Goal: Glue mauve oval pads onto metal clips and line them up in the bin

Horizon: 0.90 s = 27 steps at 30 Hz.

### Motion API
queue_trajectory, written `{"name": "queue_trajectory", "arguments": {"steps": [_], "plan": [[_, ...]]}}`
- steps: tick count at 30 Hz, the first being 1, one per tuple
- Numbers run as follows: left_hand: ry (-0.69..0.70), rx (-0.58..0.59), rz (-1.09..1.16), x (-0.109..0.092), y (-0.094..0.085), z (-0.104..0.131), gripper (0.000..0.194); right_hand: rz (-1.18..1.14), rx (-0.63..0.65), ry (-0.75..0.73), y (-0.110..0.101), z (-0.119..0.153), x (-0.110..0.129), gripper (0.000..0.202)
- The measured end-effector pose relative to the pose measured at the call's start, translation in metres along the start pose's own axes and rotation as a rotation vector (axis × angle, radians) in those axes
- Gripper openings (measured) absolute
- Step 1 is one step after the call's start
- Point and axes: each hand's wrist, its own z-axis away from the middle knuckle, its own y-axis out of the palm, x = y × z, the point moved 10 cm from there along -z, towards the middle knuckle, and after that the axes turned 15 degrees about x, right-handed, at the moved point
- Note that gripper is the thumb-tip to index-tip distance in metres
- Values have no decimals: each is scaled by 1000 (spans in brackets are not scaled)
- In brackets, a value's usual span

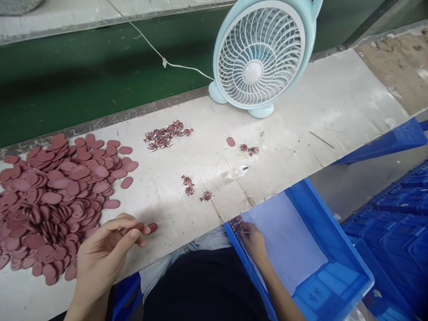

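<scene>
Pinching red ovals (pixel 153 228), left hand (pixel 113 240) borders their heap (pixel 62 196), while right hand (pixel 253 240) pinches trinkets (pixel 236 221) over the blue bin (pixel 323 223).

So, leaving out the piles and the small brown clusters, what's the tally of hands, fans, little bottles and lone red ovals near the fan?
Hands: 2 (left hand, right hand)
Fan: 1
Little bottle: 1
Lone red oval: 1
Total: 5
</scene>
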Motion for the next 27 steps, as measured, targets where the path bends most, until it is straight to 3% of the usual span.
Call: {"name": "queue_trajectory", "arguments": {"steps": [5,8,11,13,15,17,19,21,24,27], "plan": [[-139,-83,152,17,-10,13,24,-34,-4,5,-3,-2,8,23],[-182,-112,245,22,-16,22,32,-89,-32,11,-18,6,21,24],[-222,-156,353,28,-19,33,33,-169,-46,-11,-45,31,52,28],[-249,-188,444,36,-16,39,31,-229,-15,-66,-64,50,87,31],[-272,-191,544,43,-5,42,28,-401,51,-179,-76,60,134,35],[-295,-165,639,48,13,40,23,-880,208,-344,-77,55,186,38],[-312,-93,727,48,37,36,20,-1272,419,-410,-68,37,236,53],[-319,-21,788,46,58,34,22,-1522,554,-449,-63,11,275,67],[-305,68,841,42,80,36,26,-1738,582,-538,-71,-23,306,55],[-270,127,912,41,93,37,25,-1760,616,-546,-71,-26,320,36]]}}
